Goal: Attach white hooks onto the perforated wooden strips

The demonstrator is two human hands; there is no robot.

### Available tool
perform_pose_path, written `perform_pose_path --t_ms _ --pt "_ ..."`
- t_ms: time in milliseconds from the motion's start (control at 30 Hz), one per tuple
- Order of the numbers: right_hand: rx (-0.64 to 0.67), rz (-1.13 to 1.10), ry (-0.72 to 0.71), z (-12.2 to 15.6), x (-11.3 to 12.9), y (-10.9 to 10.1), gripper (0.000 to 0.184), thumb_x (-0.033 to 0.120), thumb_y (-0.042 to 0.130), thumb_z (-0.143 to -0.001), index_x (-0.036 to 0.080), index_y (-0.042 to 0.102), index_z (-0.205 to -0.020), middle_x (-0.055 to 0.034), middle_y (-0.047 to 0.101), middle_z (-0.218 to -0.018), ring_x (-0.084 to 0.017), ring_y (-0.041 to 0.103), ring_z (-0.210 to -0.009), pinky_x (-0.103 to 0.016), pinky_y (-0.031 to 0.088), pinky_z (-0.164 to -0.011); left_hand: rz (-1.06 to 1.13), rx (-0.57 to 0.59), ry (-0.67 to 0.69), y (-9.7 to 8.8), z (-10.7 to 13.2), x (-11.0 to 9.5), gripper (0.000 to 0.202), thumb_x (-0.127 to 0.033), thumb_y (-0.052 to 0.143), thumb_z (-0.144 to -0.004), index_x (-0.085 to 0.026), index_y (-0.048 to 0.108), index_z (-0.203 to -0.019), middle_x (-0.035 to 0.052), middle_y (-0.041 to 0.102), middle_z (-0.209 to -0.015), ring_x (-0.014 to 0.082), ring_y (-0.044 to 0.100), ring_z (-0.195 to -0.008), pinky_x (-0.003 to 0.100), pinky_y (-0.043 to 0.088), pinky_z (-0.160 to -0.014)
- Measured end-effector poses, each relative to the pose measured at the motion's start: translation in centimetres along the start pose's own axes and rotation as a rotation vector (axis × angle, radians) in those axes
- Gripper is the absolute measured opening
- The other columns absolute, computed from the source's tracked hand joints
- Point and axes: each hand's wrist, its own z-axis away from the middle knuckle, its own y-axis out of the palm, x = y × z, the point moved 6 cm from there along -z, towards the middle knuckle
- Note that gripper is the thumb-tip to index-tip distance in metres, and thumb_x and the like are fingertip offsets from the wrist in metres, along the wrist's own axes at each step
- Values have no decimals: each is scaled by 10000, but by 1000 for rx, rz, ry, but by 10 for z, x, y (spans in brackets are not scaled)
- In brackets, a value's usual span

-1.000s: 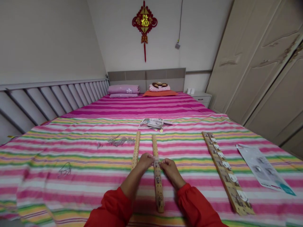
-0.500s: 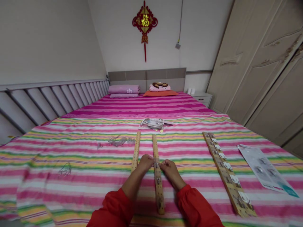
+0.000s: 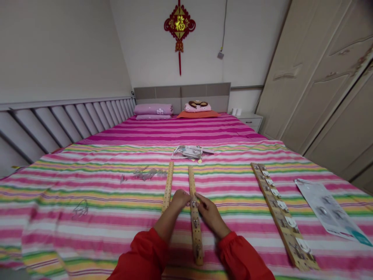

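Note:
A narrow wooden strip with rows of small holes (image 3: 197, 241) lies lengthwise on the bed, bearing several small metal hooks (image 3: 196, 223). At its left edge my left hand (image 3: 180, 199) is closed, thumb and fingers pinching the strip beside the farthest hook. My right hand (image 3: 209, 212) grips from the other side, its index finger stretched onto the strip just above that hook and the other fingers curled. The fingers partly hide what they press. Left of my left hand lies a second perforated strip (image 3: 168, 184) with no hooks visible; my forearm covers its near end.
Two wooden strips (image 3: 272, 210) with hooks and white discs lie at right, beside a clear package (image 3: 329, 212). Small clear bags (image 3: 148, 173) lie left of centre, a packet pile (image 3: 189, 151) farther back. Thin loops (image 3: 81, 209) rest at left on the striped sheet.
My right index finger has straightened and moved up onto the strip, away from its earlier curled pinch. My left hand stays nearly in place. The view has shifted slightly.

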Motion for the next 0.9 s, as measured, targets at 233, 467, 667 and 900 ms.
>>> perform_pose_path --t_ms 233,467,667,900 --pt "80 129 -49 -2 4 4 416 274 565 -762 202 669 -1159 -106 708 -1117 -275 623 -1037 -442 452 -944 7 -55 5 -1 0 0 298 -178 620 -645 -197 421 -425 -31 441 -381 128 502 -471 236 363 -508" --pt "54 130 -76 2 13 4 390 309 586 -759 242 687 -1131 -82 728 -1051 -276 625 -1003 -413 447 -934 34 -78 -13 3 4 -3 266 -224 627 -686 -195 452 -487 -35 442 -392 144 534 -493 248 392 -524" --pt "-28 -202 183 1 -6 -7 491 425 702 -653 184 674 -1080 -6 660 -638 -179 572 -568 -309 470 -562 18 -74 9 -20 1 -12 224 -204 574 -699 -173 490 -494 -17 513 -443 124 504 -454 244 393 -508" --pt "-26 -358 346 0 2 -7 316 449 719 -619 167 652 -746 49 511 -499 -45 284 -320 -218 150 -359 -107 -406 199 -124 -8 -28 64 -119 574 -643 -179 558 -627 -35 530 -589 135 514 -645 219 344 -616"
